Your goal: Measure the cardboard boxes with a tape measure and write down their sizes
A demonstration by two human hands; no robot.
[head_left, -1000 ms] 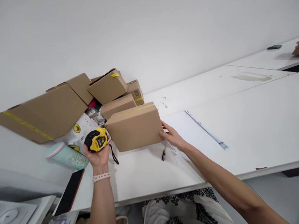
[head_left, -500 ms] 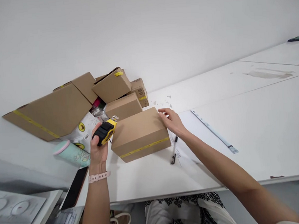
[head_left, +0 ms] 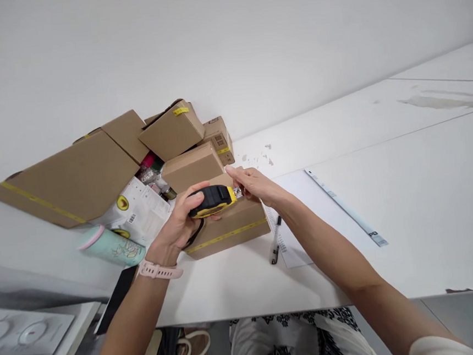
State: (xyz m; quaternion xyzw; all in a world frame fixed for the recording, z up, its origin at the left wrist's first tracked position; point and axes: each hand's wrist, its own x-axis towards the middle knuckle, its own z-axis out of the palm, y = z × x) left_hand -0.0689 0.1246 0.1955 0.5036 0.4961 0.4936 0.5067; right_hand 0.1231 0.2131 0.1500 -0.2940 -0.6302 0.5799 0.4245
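Observation:
My left hand (head_left: 179, 220) is wrapped round a black and yellow tape measure (head_left: 211, 201), held over a closed cardboard box (head_left: 240, 221) with a yellow strip along its front. A dark wrist strap dangles from the tape measure. At its right end, the fingers of my right hand (head_left: 256, 185) are closed on the metal end of the tape. Both hands and the tape measure cover part of the box's top. Right of the box, a pen (head_left: 275, 240) lies beside white paper (head_left: 306, 215).
Several more cardboard boxes (head_left: 174, 129) lean and stack against the wall behind. A mint tumbler (head_left: 112, 246) lies on its side at the left by a white avocado-print packet (head_left: 142, 208). On the paper's right edge rests a flat ruler-like strip (head_left: 344, 206).
My left hand has brought the tape measure rightward over the box and turned it level. My right hand has left the box's far right corner and taken hold of the tape's metal end.

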